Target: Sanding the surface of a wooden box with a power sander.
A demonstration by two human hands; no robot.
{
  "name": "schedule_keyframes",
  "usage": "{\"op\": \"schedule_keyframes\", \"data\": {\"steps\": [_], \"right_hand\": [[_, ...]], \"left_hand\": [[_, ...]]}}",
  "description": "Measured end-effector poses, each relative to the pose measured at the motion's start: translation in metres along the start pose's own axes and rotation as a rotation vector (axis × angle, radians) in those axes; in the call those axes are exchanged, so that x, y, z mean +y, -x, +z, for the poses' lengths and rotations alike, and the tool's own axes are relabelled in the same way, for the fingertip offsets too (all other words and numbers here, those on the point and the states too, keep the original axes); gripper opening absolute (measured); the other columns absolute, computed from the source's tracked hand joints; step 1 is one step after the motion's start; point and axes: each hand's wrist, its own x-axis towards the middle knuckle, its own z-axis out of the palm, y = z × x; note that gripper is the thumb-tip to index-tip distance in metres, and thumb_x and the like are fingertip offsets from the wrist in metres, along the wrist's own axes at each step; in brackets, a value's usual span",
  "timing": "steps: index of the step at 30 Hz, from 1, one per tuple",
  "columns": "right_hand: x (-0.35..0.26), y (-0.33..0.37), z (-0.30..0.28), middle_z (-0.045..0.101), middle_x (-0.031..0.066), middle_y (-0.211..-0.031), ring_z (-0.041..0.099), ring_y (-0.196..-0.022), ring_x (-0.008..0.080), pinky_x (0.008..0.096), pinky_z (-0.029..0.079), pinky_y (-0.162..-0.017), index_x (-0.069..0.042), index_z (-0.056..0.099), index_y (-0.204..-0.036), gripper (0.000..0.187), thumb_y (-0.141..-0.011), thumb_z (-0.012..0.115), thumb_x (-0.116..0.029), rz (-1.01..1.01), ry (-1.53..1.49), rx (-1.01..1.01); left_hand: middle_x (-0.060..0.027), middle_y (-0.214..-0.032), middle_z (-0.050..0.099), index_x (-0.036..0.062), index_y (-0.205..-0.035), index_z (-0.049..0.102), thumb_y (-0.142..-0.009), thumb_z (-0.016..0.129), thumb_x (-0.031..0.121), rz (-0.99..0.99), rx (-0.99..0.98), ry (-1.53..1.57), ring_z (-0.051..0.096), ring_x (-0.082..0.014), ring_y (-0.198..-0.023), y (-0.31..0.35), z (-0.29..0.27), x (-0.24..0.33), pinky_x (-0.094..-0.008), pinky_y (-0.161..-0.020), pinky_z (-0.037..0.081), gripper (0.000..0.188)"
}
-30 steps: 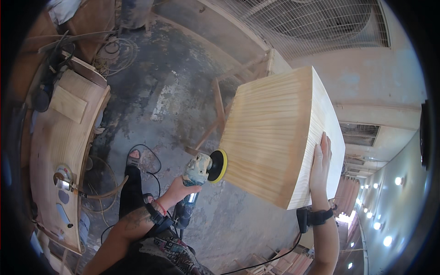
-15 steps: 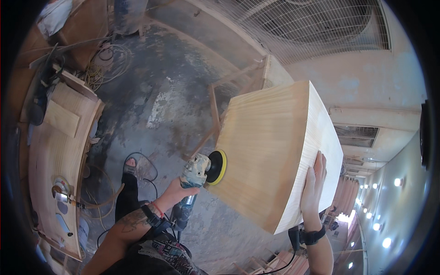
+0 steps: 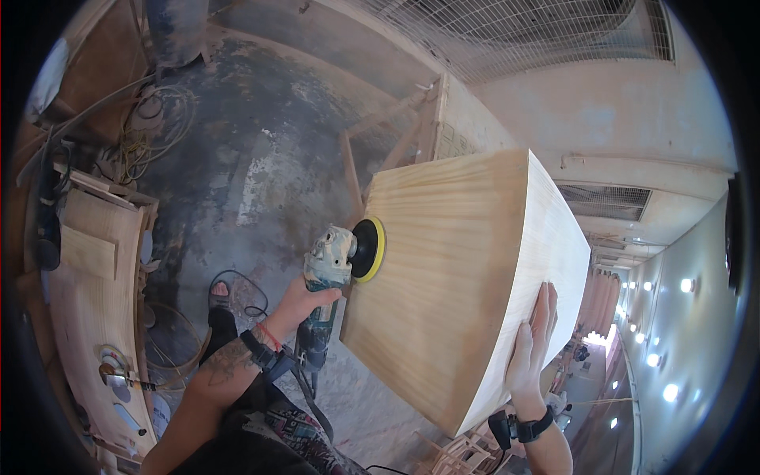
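My left hand (image 3: 297, 305) is closed round the body of an angle grinder (image 3: 321, 289) fitted with a round sanding pad (image 3: 368, 249), black with a yellow rim. The pad stands on edge at the left side of a large pale wooden box-like piece (image 3: 443, 277), seemingly against its edge. Along the right of that piece, my right hand (image 3: 534, 344) lies flat on the bright face, fingers stretched out and pointing away from me. The grinder's cord hangs down past my left wrist. Hidden from view is the underside of the wooden piece.
At left, a workbench (image 3: 91, 309) carries loose boards and another power tool (image 3: 115, 376). Coiled hoses (image 3: 162, 119) lie on the floor at the far left. Behind the wooden piece stands a wooden frame (image 3: 352, 170). A large caged fan (image 3: 538, 32) fills the far wall.
The grinder and my left hand have moved farther away along the wooden piece's left side. In the picture, my right hand sits slightly lower, still flat on the wood. The whole view has shifted somewhat.
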Motion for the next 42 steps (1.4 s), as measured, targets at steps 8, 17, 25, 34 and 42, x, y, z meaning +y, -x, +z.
{"op": "schedule_keyframes", "data": {"steps": [8,17,25,34,42], "right_hand": [[0.001,0.044,-0.01,0.022,0.0319,-0.155,0.022,-0.144,0.0458,0.0533,0.016,-0.117,0.009,0.027,-0.149,0.073,-0.098,0.036,-0.043,-0.009,0.001,0.016],[0.001,0.089,-0.009,0.021,0.034,-0.155,0.022,-0.144,0.0471,0.054,0.016,-0.116,0.011,0.028,-0.148,0.073,-0.1,0.035,-0.044,-0.025,-0.014,0.027],[0.002,0.124,-0.005,0.021,0.035,-0.154,0.023,-0.142,0.0487,0.0546,0.017,-0.115,0.012,0.028,-0.147,0.073,-0.1,0.036,-0.042,-0.045,-0.026,0.049],[-0.001,0.143,-0.009,0.022,0.035,-0.153,0.023,-0.142,0.0486,0.0545,0.017,-0.116,0.012,0.028,-0.147,0.073,-0.098,0.037,-0.042,-0.037,-0.028,0.059],[-0.003,0.091,-0.008,0.024,0.0328,-0.154,0.023,-0.143,0.0459,0.0527,0.016,-0.116,0.009,0.029,-0.149,0.074,-0.098,0.035,-0.044,-0.009,-0.014,0.036]], "left_hand": [[-0.0057,-0.093,0.067,0.0033,-0.114,0.06,-0.085,0.072,0.013,0.017,-0.009,0.01,0.067,-0.0151,-0.08,0.004,0.001,-0.001,-0.0307,-0.072,0.054,0.033],[-0.0023,-0.091,0.067,0.0026,-0.106,0.068,-0.082,0.074,0.015,0.036,0.016,-0.02,0.063,-0.0105,-0.078,0.005,0.002,0.004,-0.0283,-0.07,0.052,0.028],[-0.0011,-0.087,0.066,0.003,-0.105,0.068,-0.083,0.073,0.014,0.086,-0.034,-0.014,0.062,-0.0097,-0.074,0.005,0.0,0.002,-0.0268,-0.066,0.05,0.024],[-0.0079,-0.083,0.067,0.0008,-0.103,0.063,-0.086,0.071,0.016,0.138,-0.024,-0.035,0.067,-0.0165,-0.07,0.009,0.0,0.01,-0.0306,-0.062,0.055,0.025],[-0.0054,-0.089,0.068,0.0011,-0.107,0.066,-0.084,0.072,0.014,0.064,-0.01,-0.058,0.066,-0.0137,-0.075,0.01,0.003,0.01,-0.0289,-0.068,0.053,0.027]]}}
